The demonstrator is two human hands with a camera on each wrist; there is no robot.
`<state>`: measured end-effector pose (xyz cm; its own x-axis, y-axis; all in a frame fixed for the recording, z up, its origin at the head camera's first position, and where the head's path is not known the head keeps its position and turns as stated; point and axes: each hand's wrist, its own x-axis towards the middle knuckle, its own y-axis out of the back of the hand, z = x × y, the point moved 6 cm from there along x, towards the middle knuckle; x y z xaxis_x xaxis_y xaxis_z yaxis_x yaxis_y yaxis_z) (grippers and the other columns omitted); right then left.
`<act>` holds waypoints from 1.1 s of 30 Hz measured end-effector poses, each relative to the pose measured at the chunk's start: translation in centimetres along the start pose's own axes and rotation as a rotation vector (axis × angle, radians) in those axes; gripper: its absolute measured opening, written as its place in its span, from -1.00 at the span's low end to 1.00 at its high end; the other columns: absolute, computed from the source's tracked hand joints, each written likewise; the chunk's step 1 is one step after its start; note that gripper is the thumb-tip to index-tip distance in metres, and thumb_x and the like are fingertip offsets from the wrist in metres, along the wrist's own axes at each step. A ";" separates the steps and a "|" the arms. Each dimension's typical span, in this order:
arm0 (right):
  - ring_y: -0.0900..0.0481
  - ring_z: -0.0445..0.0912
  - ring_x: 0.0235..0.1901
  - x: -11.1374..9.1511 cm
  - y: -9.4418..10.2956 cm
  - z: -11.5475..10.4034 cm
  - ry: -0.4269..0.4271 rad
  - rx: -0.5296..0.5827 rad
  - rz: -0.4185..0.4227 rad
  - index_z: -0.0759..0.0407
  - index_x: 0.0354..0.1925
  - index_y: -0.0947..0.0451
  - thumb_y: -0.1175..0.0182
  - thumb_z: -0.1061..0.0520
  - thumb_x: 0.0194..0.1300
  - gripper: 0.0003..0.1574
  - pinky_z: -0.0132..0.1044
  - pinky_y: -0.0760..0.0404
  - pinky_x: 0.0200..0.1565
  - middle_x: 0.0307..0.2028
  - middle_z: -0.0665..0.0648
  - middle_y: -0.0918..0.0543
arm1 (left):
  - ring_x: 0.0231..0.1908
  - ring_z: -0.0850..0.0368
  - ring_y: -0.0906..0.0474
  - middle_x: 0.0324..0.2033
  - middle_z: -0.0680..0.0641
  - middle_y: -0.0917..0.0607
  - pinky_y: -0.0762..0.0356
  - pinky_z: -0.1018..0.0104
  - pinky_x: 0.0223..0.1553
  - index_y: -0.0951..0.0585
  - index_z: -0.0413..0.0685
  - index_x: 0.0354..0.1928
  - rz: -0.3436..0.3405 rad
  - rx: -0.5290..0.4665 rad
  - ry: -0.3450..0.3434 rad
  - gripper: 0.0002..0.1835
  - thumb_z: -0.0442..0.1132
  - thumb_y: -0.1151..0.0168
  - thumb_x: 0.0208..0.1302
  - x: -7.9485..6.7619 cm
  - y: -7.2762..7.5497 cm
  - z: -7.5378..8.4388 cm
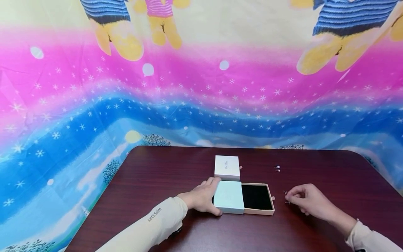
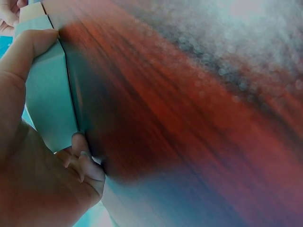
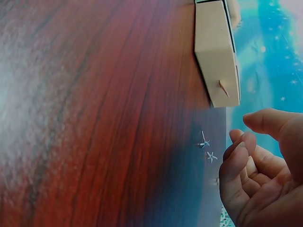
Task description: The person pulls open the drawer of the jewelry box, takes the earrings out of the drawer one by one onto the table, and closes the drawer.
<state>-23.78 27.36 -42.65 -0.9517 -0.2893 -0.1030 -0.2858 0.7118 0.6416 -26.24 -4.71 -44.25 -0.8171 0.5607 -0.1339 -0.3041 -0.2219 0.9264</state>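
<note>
A pale mint sliding jewelry box lies on the table, its drawer pulled out to the right and showing a black lining. My left hand grips the left end of its sleeve, thumb along the near side and fingers at the far corner. Just left of my right hand are two small star-shaped stud earrings on the tabletop. In the right wrist view the thumb and fingertips of that hand are apart, with nothing between them, close beside the studs.
Behind the mint box stands a closed white box with a small pull tab. Two pearl stud earrings lie farther back on the right. The dark wooden table meets a colourful printed cloth at its far edge.
</note>
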 end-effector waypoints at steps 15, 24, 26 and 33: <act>-0.37 -0.28 -0.74 0.1 -0.7 -0.8 0.001 0.025 0.000 0.32 -0.16 -0.64 -0.12 -0.02 0.40 -0.60 -0.27 -0.49 -0.66 -0.72 -0.06 -0.41 | 0.06 0.15 -0.37 0.20 0.01 -0.39 -0.41 0.32 0.08 -0.11 0.00 0.40 0.013 0.017 -0.003 0.14 0.17 -0.51 -0.20 0.0 0.0 0.1; -0.36 -0.26 -0.74 0.3 -1.2 -1.2 -0.028 0.032 -0.020 0.32 -0.37 -0.59 -0.09 -0.03 0.41 -0.57 -0.25 -0.49 -0.66 -0.63 0.01 -0.44 | 0.05 0.16 -0.37 0.19 0.00 -0.39 -0.41 0.32 0.08 -0.11 -0.01 0.41 0.013 0.019 -0.005 0.15 0.18 -0.52 -0.21 0.0 0.0 0.1; -0.35 -0.26 -0.74 0.3 -1.4 -1.4 -0.022 0.035 -0.019 0.32 -0.38 -0.59 -0.09 -0.02 0.41 -0.57 -0.26 -0.49 -0.67 -0.62 0.02 -0.44 | 0.05 0.15 -0.38 0.19 0.00 -0.39 -0.41 0.33 0.08 -0.11 -0.01 0.40 0.014 0.018 -0.004 0.15 0.18 -0.52 -0.21 0.0 0.0 0.1; -0.34 -0.27 -0.75 0.7 -1.9 -1.6 -0.021 0.037 -0.029 0.32 -0.35 -0.60 -0.12 -0.01 0.39 -0.60 -0.27 -0.48 -0.68 -0.65 -0.01 -0.42 | 0.06 0.15 -0.37 0.19 0.00 -0.39 -0.41 0.33 0.09 -0.10 -0.01 0.41 0.009 0.010 -0.003 0.15 0.17 -0.52 -0.21 0.1 0.0 0.1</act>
<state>-23.69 24.81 -42.77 -0.9450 -0.2969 -0.1370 -0.3167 0.7264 0.6099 -26.26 -4.64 -44.23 -0.8183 0.5612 -0.1240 -0.2917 -0.2196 0.9310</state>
